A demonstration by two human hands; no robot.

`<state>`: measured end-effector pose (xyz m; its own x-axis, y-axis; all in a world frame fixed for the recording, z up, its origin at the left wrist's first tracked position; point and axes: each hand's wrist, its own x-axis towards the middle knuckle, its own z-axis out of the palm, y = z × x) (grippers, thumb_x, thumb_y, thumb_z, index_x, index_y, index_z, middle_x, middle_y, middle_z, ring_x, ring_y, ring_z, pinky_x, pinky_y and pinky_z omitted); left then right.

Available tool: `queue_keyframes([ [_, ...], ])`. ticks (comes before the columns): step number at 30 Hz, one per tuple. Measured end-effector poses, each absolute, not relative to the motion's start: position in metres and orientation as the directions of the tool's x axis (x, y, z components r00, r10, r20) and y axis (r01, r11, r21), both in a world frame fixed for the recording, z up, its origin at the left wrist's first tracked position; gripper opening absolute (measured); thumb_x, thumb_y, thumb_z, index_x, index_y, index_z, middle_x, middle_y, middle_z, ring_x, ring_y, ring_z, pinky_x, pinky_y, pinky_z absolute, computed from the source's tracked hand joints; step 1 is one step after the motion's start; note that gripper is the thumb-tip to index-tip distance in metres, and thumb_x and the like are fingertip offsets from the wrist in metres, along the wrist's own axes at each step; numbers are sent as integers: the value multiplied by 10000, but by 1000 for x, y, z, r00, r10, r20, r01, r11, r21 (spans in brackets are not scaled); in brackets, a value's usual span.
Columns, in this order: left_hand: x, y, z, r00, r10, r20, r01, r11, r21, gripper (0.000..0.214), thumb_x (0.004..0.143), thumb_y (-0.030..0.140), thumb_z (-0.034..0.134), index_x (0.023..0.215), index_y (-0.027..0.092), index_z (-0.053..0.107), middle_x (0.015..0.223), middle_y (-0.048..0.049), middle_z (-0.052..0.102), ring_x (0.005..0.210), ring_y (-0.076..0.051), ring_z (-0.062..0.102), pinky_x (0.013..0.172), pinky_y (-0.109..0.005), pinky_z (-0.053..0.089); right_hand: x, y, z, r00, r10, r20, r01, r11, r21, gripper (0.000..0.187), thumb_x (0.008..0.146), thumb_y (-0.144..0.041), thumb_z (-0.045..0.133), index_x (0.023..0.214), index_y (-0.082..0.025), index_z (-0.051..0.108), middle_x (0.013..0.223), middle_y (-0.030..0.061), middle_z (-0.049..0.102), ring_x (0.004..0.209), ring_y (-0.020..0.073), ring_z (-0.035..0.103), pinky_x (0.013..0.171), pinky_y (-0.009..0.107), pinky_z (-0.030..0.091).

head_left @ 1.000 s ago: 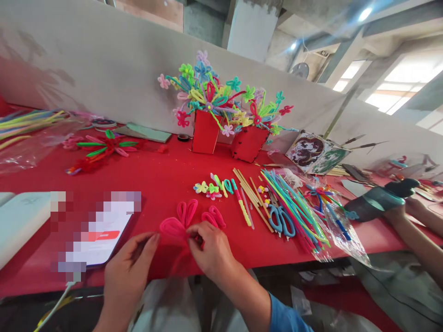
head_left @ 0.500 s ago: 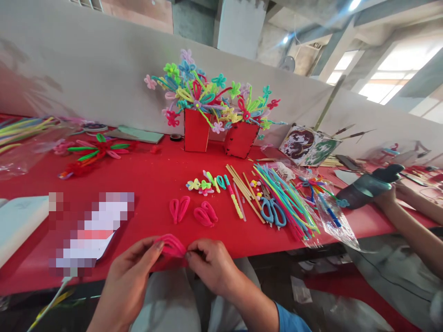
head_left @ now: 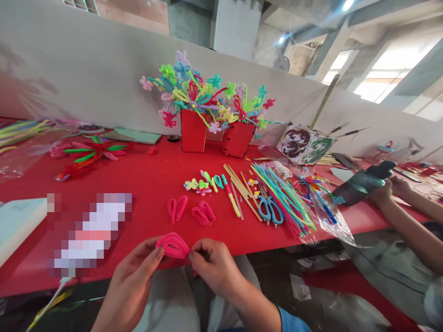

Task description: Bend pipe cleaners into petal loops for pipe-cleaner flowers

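Note:
A looped pink pipe cleaner [head_left: 173, 245] is stretched between my two hands, just over the table's front edge. My left hand [head_left: 138, 272] pinches its left end between thumb and fingers. At the other end, my right hand [head_left: 215, 265] pinches the gathered tip. Behind them on the red cloth lie two more bent pipe cleaner pieces in pink, a V-shaped one [head_left: 177, 209] and a double loop [head_left: 203, 213]. Small yellow, green and pink pipe cleaner pieces [head_left: 202, 185] are grouped a little farther back.
Blue-handled scissors [head_left: 270, 210], wooden sticks [head_left: 242, 184] and a bundle of pipe cleaners [head_left: 284, 198] lie to the right. Two red boxes [head_left: 194, 131] hold pipe cleaner flowers at the back. A blurred phone [head_left: 92, 235] lies left. Another person's hands [head_left: 384, 191] are at far right, by a dark bottle [head_left: 360, 186].
The pink loops between my hands have tilted and spread, showing a wider opening. Both hands stay pinched on it. The view has shifted slightly.

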<state>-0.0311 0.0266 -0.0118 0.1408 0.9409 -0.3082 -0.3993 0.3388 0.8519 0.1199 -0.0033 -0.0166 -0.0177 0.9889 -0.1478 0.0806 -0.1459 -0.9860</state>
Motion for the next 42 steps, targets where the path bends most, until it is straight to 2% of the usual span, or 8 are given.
queue_keyframes([
  [4, -34, 28, -16, 116, 929, -352, -346, 370, 862, 283, 520, 326, 813, 756, 213, 704, 686, 2, 732, 693, -192, 666, 605, -220, 540, 119, -5, -16, 6, 994, -110, 179, -110, -978, 115, 721, -199, 482, 660, -148, 565, 511, -42, 480, 468, 69, 436, 446, 173, 299],
  [10, -33, 25, -13, 94, 927, -363, -359, 372, 856, 266, 454, 331, 833, 638, 197, 697, 603, 6, 709, 592, -168, 640, 529, -198, 522, 117, -3, -26, -178, 956, -234, -102, -255, -962, 165, 708, -301, 493, 619, -161, 487, 500, -45, 474, 427, 61, 436, 429, 166, 325],
  [13, -31, 25, -13, 114, 932, -345, -367, 363, 857, 217, 506, 330, 804, 630, 196, 686, 604, -2, 704, 588, -189, 647, 477, -216, 506, 115, -3, -28, -210, 943, -256, -128, -286, -950, 159, 703, -285, 497, 606, -161, 476, 492, -49, 466, 424, 57, 429, 436, 164, 331],
  [18, -37, 36, -20, 14, 969, -247, -214, 244, 946, 281, 538, 395, 770, 704, 185, 686, 646, -22, 699, 683, -213, 650, 598, -257, 521, 129, 2, -22, 13, 992, -128, 190, -128, -973, 134, 742, -213, 488, 671, -145, 579, 540, -32, 507, 494, 79, 451, 488, 180, 341],
  [22, -43, 51, -24, -92, 993, -79, 39, 83, 996, 268, 593, 441, 708, 732, 214, 677, 704, -23, 702, 755, -220, 631, 668, -254, 494, 159, 17, -21, 194, 978, 70, 463, -28, -886, 170, 763, -239, 503, 746, -149, 646, 681, 17, 603, 628, 122, 532, 576, 204, 383],
  [27, -42, 71, -31, -73, 995, 74, 307, -48, 951, 223, 631, 451, 646, 725, 250, 666, 705, -10, 703, 719, -215, 623, 660, -241, 454, 184, 35, -32, 302, 951, 65, 529, -110, -841, 207, 781, -256, 495, 869, -147, 647, 745, 40, 654, 677, 153, 590, 624, 238, 424],
  [36, -43, 76, -47, -75, 986, 148, 404, -106, 908, 181, 675, 430, 602, 728, 266, 657, 710, -9, 707, 705, -216, 630, 665, -244, 437, 177, 36, -29, 230, 969, 88, 785, -131, -605, 185, 820, -284, 507, 950, -220, 622, 798, 30, 666, 707, 173, 611, 585, 250, 398],
  [42, -41, 74, -43, -77, 983, 164, 460, -111, 881, 170, 689, 418, 586, 703, 260, 647, 654, 0, 680, 629, -203, 604, 603, -243, 435, 146, 59, -8, 44, 987, 156, 851, 45, -524, 195, 850, -313, 480, 968, -234, 614, 903, 34, 655, 789, 173, 615, 660, 248, 436],
])
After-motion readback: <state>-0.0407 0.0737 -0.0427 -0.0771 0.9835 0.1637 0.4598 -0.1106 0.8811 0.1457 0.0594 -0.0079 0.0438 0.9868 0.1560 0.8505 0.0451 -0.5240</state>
